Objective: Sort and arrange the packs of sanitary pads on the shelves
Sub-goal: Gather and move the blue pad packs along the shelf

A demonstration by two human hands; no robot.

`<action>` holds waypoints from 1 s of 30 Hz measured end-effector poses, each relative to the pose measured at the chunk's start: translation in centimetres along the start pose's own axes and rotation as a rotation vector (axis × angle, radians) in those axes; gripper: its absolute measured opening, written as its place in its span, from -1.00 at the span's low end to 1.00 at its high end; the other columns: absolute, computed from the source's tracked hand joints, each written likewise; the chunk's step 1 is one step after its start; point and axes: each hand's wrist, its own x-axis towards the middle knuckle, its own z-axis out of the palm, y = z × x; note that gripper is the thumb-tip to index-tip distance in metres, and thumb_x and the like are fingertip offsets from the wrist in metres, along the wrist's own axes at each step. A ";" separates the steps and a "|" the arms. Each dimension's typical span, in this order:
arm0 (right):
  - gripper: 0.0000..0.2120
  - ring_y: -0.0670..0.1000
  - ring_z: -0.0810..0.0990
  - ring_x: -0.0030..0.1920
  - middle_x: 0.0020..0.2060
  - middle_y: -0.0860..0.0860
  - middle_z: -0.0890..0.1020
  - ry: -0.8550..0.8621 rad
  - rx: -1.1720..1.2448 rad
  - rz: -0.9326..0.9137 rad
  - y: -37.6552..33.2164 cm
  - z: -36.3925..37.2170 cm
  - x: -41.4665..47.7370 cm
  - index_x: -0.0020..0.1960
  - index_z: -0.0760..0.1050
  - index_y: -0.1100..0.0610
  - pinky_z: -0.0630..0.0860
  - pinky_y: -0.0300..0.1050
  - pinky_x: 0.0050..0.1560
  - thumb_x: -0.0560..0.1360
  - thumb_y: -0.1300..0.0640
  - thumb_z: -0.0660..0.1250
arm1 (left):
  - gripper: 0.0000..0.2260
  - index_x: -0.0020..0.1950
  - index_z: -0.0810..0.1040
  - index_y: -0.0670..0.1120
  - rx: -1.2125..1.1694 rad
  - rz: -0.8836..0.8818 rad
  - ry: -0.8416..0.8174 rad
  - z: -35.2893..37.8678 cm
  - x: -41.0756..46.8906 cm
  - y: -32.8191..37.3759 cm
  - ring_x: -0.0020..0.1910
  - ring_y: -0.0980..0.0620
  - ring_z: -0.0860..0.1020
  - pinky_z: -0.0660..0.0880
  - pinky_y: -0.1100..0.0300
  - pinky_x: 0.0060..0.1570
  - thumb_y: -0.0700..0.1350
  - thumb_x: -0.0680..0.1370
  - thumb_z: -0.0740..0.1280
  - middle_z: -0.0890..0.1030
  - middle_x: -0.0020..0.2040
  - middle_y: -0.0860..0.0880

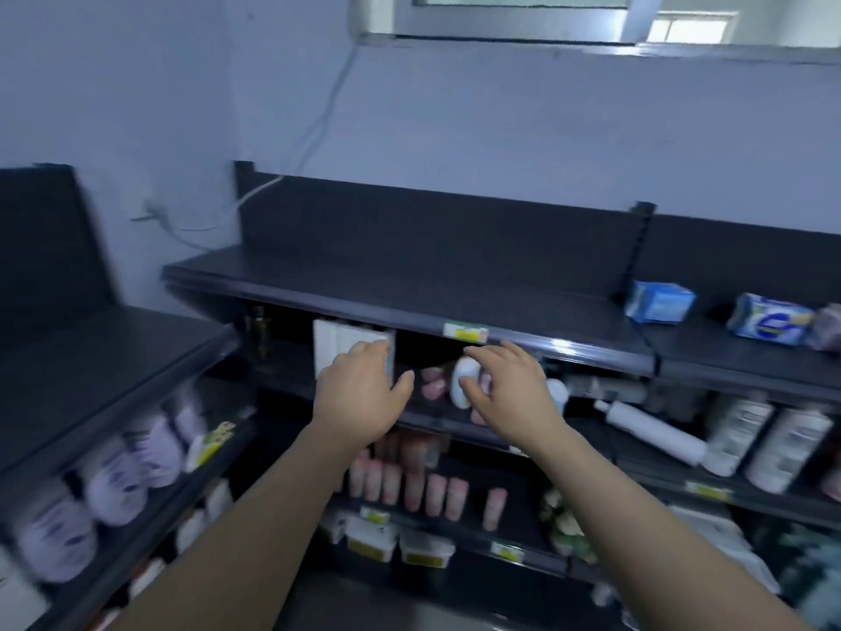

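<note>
While both my arms reach into the second shelf [409,419], under the bare top shelf [364,284], my left hand [359,393] has its fingers [380,350] spread loose against the white packs [346,346] standing at the far left of that shelf, gripping nothing yet. My right hand [505,393] is curled around a small white rounded item [464,380]; blur keeps me from telling whether it is truly held or only touched. Two blue packs of pads [660,301] [769,321] lie well apart from me on the top shelf at the far right. To do this step well, I judge I should take the white packs squarely by their sides, keep them upright, and move the loose item clear first so nothing tips onto the pink bottles [409,489] below.
</note>
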 end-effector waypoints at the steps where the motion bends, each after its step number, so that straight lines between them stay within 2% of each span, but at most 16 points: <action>1: -0.43 0.15 0.40 0.36 0.24 0.00 0.57 0.010 -0.019 0.020 1.8 -0.4 0.0 0.33 0.49 0.02 0.28 0.13 0.37 0.44 -0.22 0.08 | -0.50 0.47 0.33 -0.05 -0.013 0.028 -0.013 1.1 0.9 1.3 0.28 -0.10 0.47 0.42 0.00 0.23 0.14 0.59 0.21 0.45 0.38 -0.06; 4: -0.57 0.14 0.36 0.38 0.26 0.00 0.56 0.045 -0.061 0.110 6.7 -1.7 -0.1 0.34 0.47 0.05 0.24 0.10 0.40 0.53 -0.10 0.23 | -0.50 0.47 0.34 -0.04 -0.047 0.117 -0.046 4.3 3.8 5.1 0.29 -0.11 0.45 0.42 0.00 0.23 0.14 0.58 0.22 0.46 0.37 -0.05; 6: -0.58 0.13 0.30 0.43 0.30 -0.02 0.52 0.064 -0.095 0.171 9.8 -2.5 -0.1 0.38 0.44 0.04 0.19 0.07 0.43 0.56 -0.05 0.27 | -0.52 0.44 0.36 -0.03 -0.068 0.176 -0.072 6.4 5.8 7.7 0.26 -0.11 0.46 0.43 0.01 0.20 0.14 0.57 0.22 0.48 0.34 -0.05; 18: -0.54 0.10 0.16 0.51 0.40 -0.03 0.42 0.147 -0.262 0.546 24.9 -8.0 3.3 0.46 0.32 0.00 0.11 0.03 0.47 0.60 -0.09 0.20 | -0.50 0.48 0.31 -0.03 -0.155 0.520 -0.194 15.6 19.7 22.4 0.29 -0.12 0.44 0.41 0.01 0.20 0.15 0.58 0.22 0.43 0.38 -0.05; 22: -0.55 0.08 0.17 0.50 0.40 -0.04 0.43 0.212 -0.310 0.652 28.7 -9.3 3.9 0.45 0.34 -0.01 0.12 0.00 0.47 0.59 -0.09 0.21 | -0.51 0.46 0.33 -0.02 -0.192 0.619 -0.238 18.5 23.0 26.7 0.28 -0.11 0.44 0.41 0.01 0.21 0.14 0.58 0.23 0.45 0.36 -0.04; 26: -0.55 0.10 0.21 0.48 0.38 -0.03 0.46 0.248 -0.329 0.746 32.0 -9.8 3.4 0.44 0.36 0.01 0.15 0.01 0.45 0.58 -0.07 0.24 | -0.59 0.35 0.41 -0.04 -0.213 0.698 -0.287 21.8 24.6 30.3 0.18 -0.12 0.47 0.43 0.02 0.11 0.12 0.57 0.24 0.50 0.24 -0.05; 30: -0.55 0.12 0.22 0.48 0.37 -0.03 0.47 0.253 -0.338 0.803 35.5 -10.5 2.9 0.43 0.38 0.01 0.15 0.05 0.45 0.57 -0.07 0.25 | -0.57 0.36 0.40 -0.06 -0.192 0.724 -0.313 24.8 26.4 33.5 0.21 -0.11 0.45 0.40 0.02 0.13 0.13 0.57 0.24 0.48 0.26 -0.06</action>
